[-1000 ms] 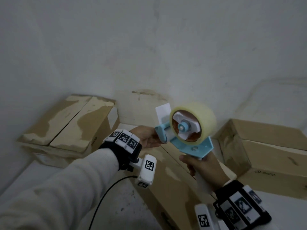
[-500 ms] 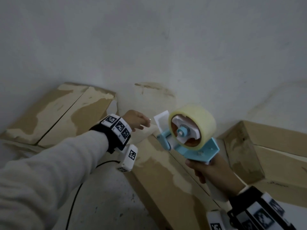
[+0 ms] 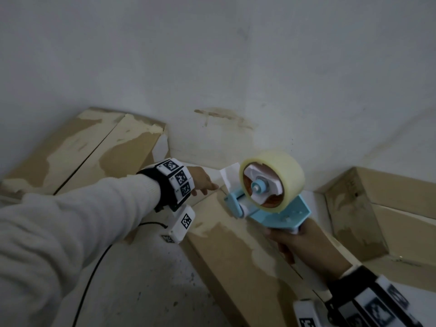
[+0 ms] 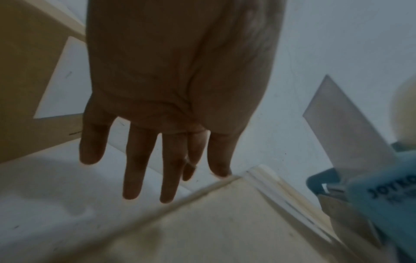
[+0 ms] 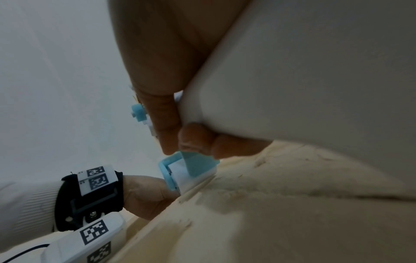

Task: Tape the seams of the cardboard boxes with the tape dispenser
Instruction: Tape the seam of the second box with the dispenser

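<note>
My right hand [image 3: 299, 241] grips the white handle of a light-blue tape dispenser [image 3: 271, 204] that carries a pale tape roll [image 3: 280, 171]. Its front end sits low over the far end of the middle cardboard box [image 3: 236, 251], close to the centre seam. A flap of tape [image 3: 230, 177] sticks up at the front of the dispenser. My left hand [image 3: 203, 182] reaches past the box's far corner with straight, spread fingers [image 4: 133, 160] and holds nothing; the thumb tip touches the box edge [image 4: 225, 178]. In the right wrist view my fingers [image 5: 166, 124] wrap the handle [image 5: 292, 80].
A second cardboard box [image 3: 87, 152] lies at the left against the white wall [image 3: 212, 67]. A third box [image 3: 382, 213] stands at the right. A black cable [image 3: 94, 274] runs from my left wrist across the white surface [image 3: 141, 291].
My left hand has let go of the dispenser's front and moved left to the box's far corner. The dispenser has come down towards the box top.
</note>
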Demonstrator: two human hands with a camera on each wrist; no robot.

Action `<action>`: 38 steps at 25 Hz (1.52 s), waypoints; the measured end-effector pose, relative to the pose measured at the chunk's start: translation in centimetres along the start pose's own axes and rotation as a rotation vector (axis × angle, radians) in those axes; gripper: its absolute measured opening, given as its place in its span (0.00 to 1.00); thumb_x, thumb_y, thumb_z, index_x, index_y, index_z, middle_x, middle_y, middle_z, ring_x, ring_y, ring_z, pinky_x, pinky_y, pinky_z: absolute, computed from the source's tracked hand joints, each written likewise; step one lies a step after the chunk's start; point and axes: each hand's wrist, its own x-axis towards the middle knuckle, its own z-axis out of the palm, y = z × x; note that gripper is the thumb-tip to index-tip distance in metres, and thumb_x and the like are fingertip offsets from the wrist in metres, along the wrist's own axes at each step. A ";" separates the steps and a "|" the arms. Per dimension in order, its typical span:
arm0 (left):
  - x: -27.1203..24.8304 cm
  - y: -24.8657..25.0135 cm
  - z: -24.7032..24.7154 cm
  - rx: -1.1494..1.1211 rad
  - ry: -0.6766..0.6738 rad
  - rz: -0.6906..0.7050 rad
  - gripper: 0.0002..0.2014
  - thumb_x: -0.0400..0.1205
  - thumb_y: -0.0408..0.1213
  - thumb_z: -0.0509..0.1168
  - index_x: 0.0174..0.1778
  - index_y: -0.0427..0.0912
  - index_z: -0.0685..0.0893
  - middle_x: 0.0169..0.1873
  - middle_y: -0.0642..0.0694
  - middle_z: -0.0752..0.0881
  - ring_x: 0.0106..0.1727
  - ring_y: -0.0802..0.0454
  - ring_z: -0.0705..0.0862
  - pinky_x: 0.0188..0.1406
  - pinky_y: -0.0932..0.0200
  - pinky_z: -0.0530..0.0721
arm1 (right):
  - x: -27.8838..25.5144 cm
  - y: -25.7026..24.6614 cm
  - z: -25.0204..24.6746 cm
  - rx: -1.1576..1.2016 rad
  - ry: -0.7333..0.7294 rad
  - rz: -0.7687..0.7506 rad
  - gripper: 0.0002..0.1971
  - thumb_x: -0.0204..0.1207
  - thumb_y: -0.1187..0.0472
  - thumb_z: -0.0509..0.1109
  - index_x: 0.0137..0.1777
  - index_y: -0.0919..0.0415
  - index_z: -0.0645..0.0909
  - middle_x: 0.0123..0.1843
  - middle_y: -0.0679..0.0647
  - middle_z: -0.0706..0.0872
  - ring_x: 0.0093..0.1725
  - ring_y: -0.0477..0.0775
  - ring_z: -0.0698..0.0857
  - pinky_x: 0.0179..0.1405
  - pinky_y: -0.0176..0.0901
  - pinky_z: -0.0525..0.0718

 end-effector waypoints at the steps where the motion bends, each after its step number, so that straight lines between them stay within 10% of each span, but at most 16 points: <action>1: -0.1 0.1 0.1 0.096 0.006 -0.033 0.31 0.82 0.52 0.61 0.75 0.33 0.70 0.69 0.39 0.79 0.67 0.42 0.80 0.66 0.54 0.79 | -0.1 -0.1 0.0 -0.006 -0.005 -0.006 0.12 0.73 0.62 0.73 0.32 0.64 0.75 0.22 0.58 0.77 0.20 0.52 0.73 0.21 0.42 0.74; 3: -0.4 0.2 0.1 0.164 0.070 -0.037 0.36 0.81 0.50 0.64 0.79 0.34 0.60 0.76 0.38 0.69 0.73 0.41 0.74 0.68 0.54 0.74 | -0.2 -0.2 0.1 0.003 -0.007 -0.006 0.13 0.74 0.63 0.73 0.31 0.62 0.75 0.21 0.56 0.76 0.19 0.51 0.73 0.21 0.40 0.74; 7: -0.8 0.7 0.0 -0.060 0.073 0.229 0.20 0.81 0.31 0.64 0.70 0.36 0.74 0.68 0.38 0.79 0.67 0.39 0.78 0.62 0.52 0.77 | -0.2 -0.3 0.2 0.032 -0.004 0.004 0.13 0.73 0.65 0.72 0.31 0.66 0.75 0.18 0.54 0.75 0.18 0.49 0.72 0.20 0.37 0.74; 12: -4.9 0.3 3.8 0.006 -0.024 0.536 0.27 0.87 0.36 0.53 0.82 0.40 0.51 0.79 0.53 0.54 0.78 0.59 0.58 0.67 0.83 0.61 | -0.2 -0.2 0.2 0.043 0.024 0.008 0.10 0.73 0.65 0.73 0.37 0.71 0.77 0.22 0.60 0.77 0.18 0.50 0.72 0.19 0.39 0.73; 15: -4.9 -0.7 5.6 0.188 0.122 0.439 0.22 0.88 0.42 0.49 0.78 0.42 0.62 0.71 0.39 0.70 0.70 0.42 0.72 0.72 0.52 0.69 | -0.2 0.1 0.5 -0.010 0.052 0.015 0.07 0.72 0.63 0.74 0.41 0.67 0.81 0.25 0.60 0.81 0.19 0.51 0.76 0.19 0.40 0.75; 25: -4.4 -0.9 7.1 0.292 0.381 0.265 0.20 0.88 0.47 0.45 0.71 0.44 0.71 0.65 0.38 0.80 0.62 0.39 0.80 0.64 0.45 0.76 | -1.3 0.5 -0.9 -0.217 -0.064 0.022 0.14 0.68 0.57 0.72 0.43 0.70 0.80 0.23 0.64 0.78 0.21 0.60 0.74 0.26 0.46 0.74; 30: -3.9 -1.5 7.0 0.244 0.375 0.253 0.23 0.87 0.52 0.41 0.80 0.66 0.52 0.71 0.37 0.77 0.66 0.39 0.79 0.66 0.45 0.76 | -9.8 5.5 -4.5 -0.003 0.019 0.166 0.02 0.71 0.67 0.73 0.39 0.64 0.83 0.19 0.55 0.75 0.18 0.50 0.70 0.22 0.41 0.68; 34: -4.3 -0.4 7.2 0.364 0.339 0.187 0.25 0.87 0.54 0.41 0.81 0.62 0.47 0.76 0.39 0.71 0.71 0.41 0.75 0.66 0.47 0.73 | -12.4 9.1 -4.7 0.056 0.071 0.172 0.05 0.70 0.63 0.77 0.39 0.62 0.83 0.19 0.50 0.81 0.18 0.46 0.75 0.18 0.37 0.74; 38: -6.9 1.5 8.6 0.432 0.442 0.149 0.32 0.85 0.58 0.47 0.83 0.57 0.42 0.84 0.45 0.48 0.84 0.46 0.50 0.81 0.40 0.50 | -11.4 11.6 -3.7 0.045 0.128 0.098 0.09 0.68 0.62 0.78 0.46 0.64 0.85 0.32 0.54 0.88 0.25 0.46 0.83 0.24 0.41 0.82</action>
